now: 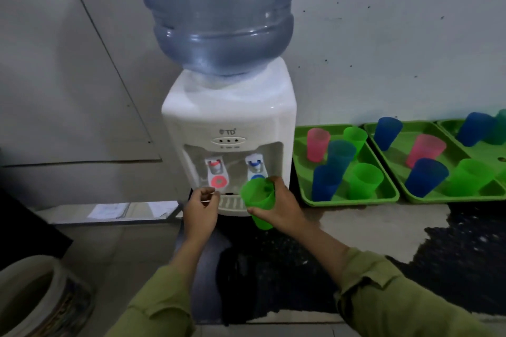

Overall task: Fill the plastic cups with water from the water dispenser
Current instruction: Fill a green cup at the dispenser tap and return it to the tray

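The right hand (pixel 282 206) gripped a green cup (pixel 258 204) around its wall, just below the blue tap (pixel 256 168) of the water dispenser (pixel 230 123). Left of the grip, the left hand (pixel 200 209) hovered loosely curled, empty.

Green cup held at the dispenser's blue tap

The right hand (pixel 279 206) grips a green cup (pixel 258 204) just below the blue tap (pixel 256 168) of the white water dispenser (pixel 230 123), over its drip tray (pixel 231 204). The left hand (pixel 200 208), fingers curled, hovers beside the red tap (pixel 217 172). Green trays (pixel 353 198) of coloured cups sit along the counter's back edge, right of the dispenser.
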The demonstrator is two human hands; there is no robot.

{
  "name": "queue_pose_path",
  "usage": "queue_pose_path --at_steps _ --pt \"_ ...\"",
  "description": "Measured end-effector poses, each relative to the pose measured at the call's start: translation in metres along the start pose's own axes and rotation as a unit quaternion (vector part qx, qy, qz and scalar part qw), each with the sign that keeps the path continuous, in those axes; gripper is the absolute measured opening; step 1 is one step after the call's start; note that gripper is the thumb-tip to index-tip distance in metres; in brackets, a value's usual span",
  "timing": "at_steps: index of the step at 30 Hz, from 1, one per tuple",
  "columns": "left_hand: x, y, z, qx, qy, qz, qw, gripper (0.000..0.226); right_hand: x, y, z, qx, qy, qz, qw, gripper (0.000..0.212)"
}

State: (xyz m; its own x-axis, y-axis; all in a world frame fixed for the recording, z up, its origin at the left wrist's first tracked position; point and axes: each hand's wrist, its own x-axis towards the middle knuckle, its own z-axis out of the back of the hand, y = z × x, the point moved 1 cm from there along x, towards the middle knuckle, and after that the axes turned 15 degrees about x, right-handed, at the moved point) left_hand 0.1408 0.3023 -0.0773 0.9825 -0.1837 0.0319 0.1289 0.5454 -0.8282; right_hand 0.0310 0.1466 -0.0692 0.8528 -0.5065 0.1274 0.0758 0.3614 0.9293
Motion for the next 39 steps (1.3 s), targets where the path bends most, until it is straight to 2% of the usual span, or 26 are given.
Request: queue_pose_path --at_steps 5,10,17,22,29,34,39 --pt "0.035 0.008 0.027 0.024 0.024 -0.046 0.998 0.009 0.015 -0.001 -0.055 -0.004 -0.004 -0.081 0.997 0.079" --pt "0.058 0.012 0.036 0.045 0.050 -0.075 0.995 0.009 0.019 0.001 -0.090 0.046 -0.047 -0.073 0.995 0.070" --pt "0.074 0.014 0.036 0.032 0.081 -0.109 0.990 0.008 0.030 0.004 -0.115 0.119 -0.124 -0.072 0.983 0.070" --pt "0.076 0.018 0.037 0.029 0.101 -0.120 0.987 0.008 0.038 0.003 -0.129 0.155 -0.124 -0.076 0.977 0.071" --pt "0.079 0.023 0.038 0.035 0.136 -0.120 0.983 0.011 0.043 -0.003 -0.133 0.137 -0.127 -0.084 0.979 0.074" --pt "0.079 0.016 0.033 0.102 0.151 -0.133 0.974 0.006 0.049 -0.005 -0.130 0.090 -0.125 -0.117 0.981 0.075" --pt "0.083 0.004 0.027 0.205 0.178 -0.164 0.948 0.017 0.050 -0.009 -0.129 0.065 -0.150 -0.115 0.980 0.072"
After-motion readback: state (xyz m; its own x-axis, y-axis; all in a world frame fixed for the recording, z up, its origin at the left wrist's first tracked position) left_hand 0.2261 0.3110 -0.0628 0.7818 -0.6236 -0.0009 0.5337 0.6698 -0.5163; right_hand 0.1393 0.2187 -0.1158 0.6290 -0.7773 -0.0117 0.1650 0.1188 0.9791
